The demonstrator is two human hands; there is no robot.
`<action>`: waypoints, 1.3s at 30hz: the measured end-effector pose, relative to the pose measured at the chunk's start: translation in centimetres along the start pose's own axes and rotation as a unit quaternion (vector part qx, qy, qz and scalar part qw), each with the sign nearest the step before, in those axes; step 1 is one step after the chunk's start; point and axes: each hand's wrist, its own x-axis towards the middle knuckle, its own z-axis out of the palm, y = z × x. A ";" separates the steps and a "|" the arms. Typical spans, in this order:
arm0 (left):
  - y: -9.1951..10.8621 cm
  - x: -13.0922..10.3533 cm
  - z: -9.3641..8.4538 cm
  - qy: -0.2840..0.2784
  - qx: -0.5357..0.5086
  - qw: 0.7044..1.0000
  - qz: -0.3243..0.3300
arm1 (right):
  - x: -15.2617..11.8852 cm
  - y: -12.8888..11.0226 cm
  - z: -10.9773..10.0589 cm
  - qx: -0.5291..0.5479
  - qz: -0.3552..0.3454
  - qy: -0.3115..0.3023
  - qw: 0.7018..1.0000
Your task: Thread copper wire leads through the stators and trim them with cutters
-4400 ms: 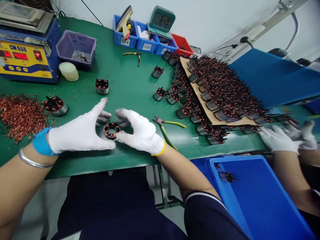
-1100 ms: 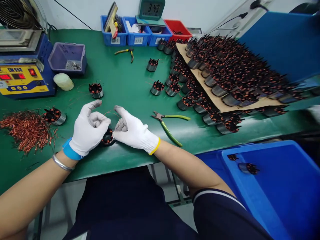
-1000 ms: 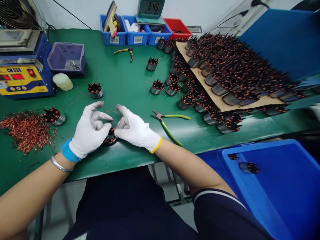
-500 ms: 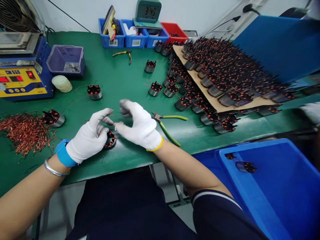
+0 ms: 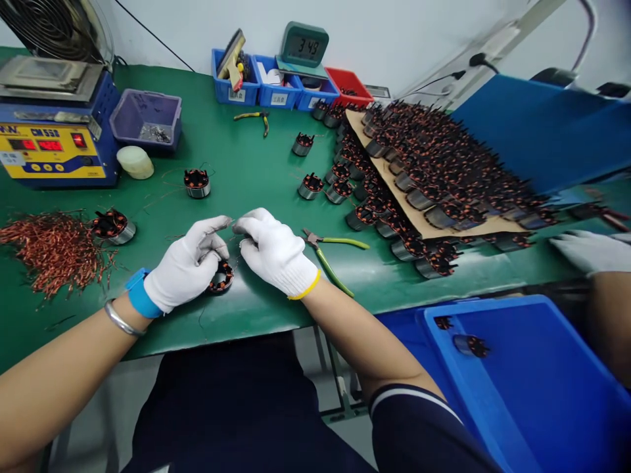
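Note:
A wound motor stator [image 5: 227, 284] lies on the green bench, its left side partly covered by my left hand [image 5: 190, 263]. That hand wears a white glove and its fingers are bent in a pinch at a thin wire coming up from the stator. My right hand [image 5: 273, 249], also gloved, has its thumb and fingers closed together at the same fine wire, just right of the left fingertips. The wire is faint and partly hidden between the fingers. Green-handled cutting pliers [image 5: 335, 253] lie with jaws spread, right of my right hand.
Loose copper wire ends [image 5: 54, 253] are heaped at left, beside another stator [image 5: 114, 227]. Many stators crowd a cardboard sheet [image 5: 434, 226] at right. A blue bin [image 5: 522, 394] stands below the bench edge. Another person's gloved hand [image 5: 591, 249] rests at far right.
My right hand has turned, its thumb drawing back from the stator and its fingers closing near the left fingertips. The view has shifted slightly, and another person's hand shows more at right.

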 end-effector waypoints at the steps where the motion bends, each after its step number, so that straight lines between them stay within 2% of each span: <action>1: 0.1 0.0 0.0 0.001 -0.006 1.000 -0.001 | 0.0 0.0 -0.1 -0.009 0.001 0.000 1.000; 4: 0.2 0.0 0.2 0.023 -0.024 0.999 -0.009 | 0.1 0.2 0.0 0.035 0.000 -0.013 0.999; 6: 0.2 0.0 0.4 0.053 -0.038 0.998 -0.025 | 0.3 0.5 0.2 0.164 0.023 -0.043 0.985; 7: 0.1 0.1 0.5 0.067 -0.044 0.996 -0.034 | 0.4 0.6 0.3 0.257 0.046 -0.066 0.963; 8: 0.1 0.2 0.6 0.078 -0.047 0.995 -0.043 | 0.4 0.7 0.4 0.360 0.074 -0.091 0.926; 11: -0.1 0.5 0.7 0.090 -0.052 0.993 -0.062 | 0.6 0.9 0.5 0.609 0.132 -0.160 0.766; 12: -0.1 0.5 0.6 0.091 -0.052 0.992 -0.067 | 0.7 0.9 0.6 0.648 0.139 -0.166 0.731; 13: -0.1 0.6 0.6 0.093 -0.053 0.992 -0.070 | 0.8 1.0 0.7 0.663 0.147 -0.158 0.717; 14: -0.1 0.6 0.6 0.095 -0.054 0.992 -0.069 | 0.9 1.1 0.9 0.655 0.160 -0.135 0.726; 16: 0.0 0.6 0.6 0.101 -0.059 0.991 -0.061 | 1.1 1.5 1.5 0.590 0.192 -0.068 0.781; 18: 0.0 0.5 0.6 0.107 -0.066 0.991 -0.049 | 1.1 1.9 2.0 0.515 0.192 -0.002 0.835; 22: 0.1 0.3 0.7 0.110 -0.071 0.991 -0.029 | 0.2 1.6 2.0 0.417 0.043 0.104 0.902; 24: 0.1 0.1 0.7 0.105 -0.068 0.992 -0.019 | -0.3 1.1 1.7 0.340 -0.008 0.104 0.935; 26: 0.1 0.0 0.7 0.094 -0.064 0.994 -0.009 | -0.4 0.6 1.6 0.282 -0.002 0.067 0.957; 28: 0.1 0.0 0.6 0.093 -0.057 0.994 -0.003 | -0.3 0.4 1.8 0.319 0.030 0.018 0.947; 29: 0.0 0.0 0.6 0.099 -0.052 0.994 -0.005 | -0.1 0.5 1.8 0.375 0.047 -0.011 0.926; 30: 0.0 0.0 0.6 0.107 -0.045 0.993 -0.012 | 0.1 0.5 1.9 0.446 0.061 -0.039 0.892; 33: -0.2 0.3 0.5 0.116 -0.023 0.992 -0.048 | 0.3 0.8 1.9 0.630 0.085 -0.088 0.767; 35: -0.3 0.5 0.4 0.107 -0.012 0.992 -0.065 | 0.3 0.9 1.8 0.686 0.101 -0.089 0.715; 36: -0.3 0.6 0.4 0.104 -0.008 0.992 -0.070 | 0.3 0.8 1.8 0.694 0.113 -0.084 0.706; 37: -0.3 0.6 0.4 0.101 -0.003 0.992 -0.073 | 0.2 0.8 1.7 0.689 0.123 -0.077 0.710; 39: -0.3 0.6 0.5 0.096 0.001 0.993 -0.072 | 0.2 0.6 1.7 0.650 0.127 -0.062 0.747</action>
